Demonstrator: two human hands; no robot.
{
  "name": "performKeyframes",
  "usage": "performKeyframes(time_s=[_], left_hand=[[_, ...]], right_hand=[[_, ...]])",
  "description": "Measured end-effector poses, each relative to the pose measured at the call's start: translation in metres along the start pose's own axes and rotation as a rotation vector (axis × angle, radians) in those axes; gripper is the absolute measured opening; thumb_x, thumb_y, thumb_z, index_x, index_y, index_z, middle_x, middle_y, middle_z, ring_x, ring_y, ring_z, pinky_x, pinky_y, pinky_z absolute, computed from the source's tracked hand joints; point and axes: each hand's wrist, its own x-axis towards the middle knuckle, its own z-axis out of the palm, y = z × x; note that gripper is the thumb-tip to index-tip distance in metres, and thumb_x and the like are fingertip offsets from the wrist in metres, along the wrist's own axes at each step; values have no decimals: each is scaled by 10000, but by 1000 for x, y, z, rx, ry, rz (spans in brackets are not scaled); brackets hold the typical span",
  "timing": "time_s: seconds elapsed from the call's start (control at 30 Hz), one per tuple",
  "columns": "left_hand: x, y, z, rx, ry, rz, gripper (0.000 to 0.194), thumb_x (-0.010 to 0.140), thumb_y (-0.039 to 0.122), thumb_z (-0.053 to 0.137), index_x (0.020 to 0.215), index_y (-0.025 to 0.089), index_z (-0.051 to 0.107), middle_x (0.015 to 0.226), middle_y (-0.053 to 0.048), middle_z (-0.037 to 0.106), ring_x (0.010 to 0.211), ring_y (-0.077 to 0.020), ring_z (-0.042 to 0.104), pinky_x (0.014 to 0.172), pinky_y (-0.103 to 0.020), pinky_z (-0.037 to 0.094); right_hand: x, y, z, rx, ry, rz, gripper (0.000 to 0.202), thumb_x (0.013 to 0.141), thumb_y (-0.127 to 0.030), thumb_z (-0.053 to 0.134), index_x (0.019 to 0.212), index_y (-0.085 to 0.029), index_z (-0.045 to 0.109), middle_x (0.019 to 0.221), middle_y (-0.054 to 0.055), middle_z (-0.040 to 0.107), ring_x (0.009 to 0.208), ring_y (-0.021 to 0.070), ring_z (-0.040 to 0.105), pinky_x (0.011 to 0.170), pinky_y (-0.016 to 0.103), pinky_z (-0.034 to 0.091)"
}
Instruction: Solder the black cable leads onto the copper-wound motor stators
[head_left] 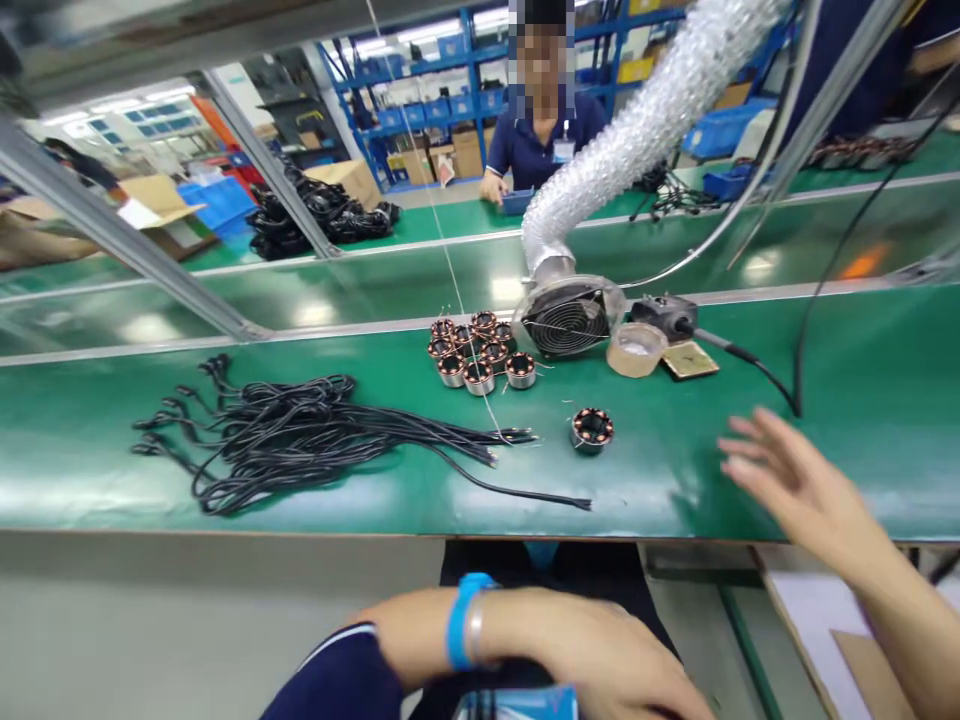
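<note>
My right hand (787, 485) is over the right side of the green bench, fingers apart and nothing in them. My left hand (600, 650), below the bench's front edge, reaches across my lap; its fingers are blurred and cut off by the frame. A single copper-wound motor stator (592, 431) sits on the bench left of my right hand. Farther back stands a cluster of several similar stators (480, 376), thin wire ends sticking out. A bundle of black cables (300, 430) lies to the left, stripped ends pointing right; one cable (517, 492) reaches toward the lone stator.
Behind the stators is a fume extractor fan (566, 322) on a silver flexible duct (637, 130). Beside it are a tape roll (636, 350), a soldering iron holder (664, 316) and a cleaning sponge tray (688, 361). A co-worker (544, 130) sits across the bench.
</note>
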Motion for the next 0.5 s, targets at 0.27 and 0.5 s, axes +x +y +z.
performKeyframes(time_s=[0.27, 0.5], left_hand=[[-133, -13, -49, 632, 946, -822, 290, 934, 270, 552, 1195, 247, 675, 1025, -52, 662, 911, -182, 663, 770, -288, 560], [-116, -33, -65, 586, 879, -746, 238, 1001, 276, 419, 1050, 218, 645, 1092, -49, 648, 911, -159, 647, 722, -255, 533]], right_hand=[[149, -20, 71, 81, 290, 162, 723, 830, -399, 666, 1411, -23, 458, 1023, 187, 662, 589, 114, 558, 562, 302, 501], [136, -21, 70, 120, 285, 147, 596, 872, -363, 629, 1345, -12, 543, 1009, 181, 688, 623, 116, 629, 588, 286, 501]])
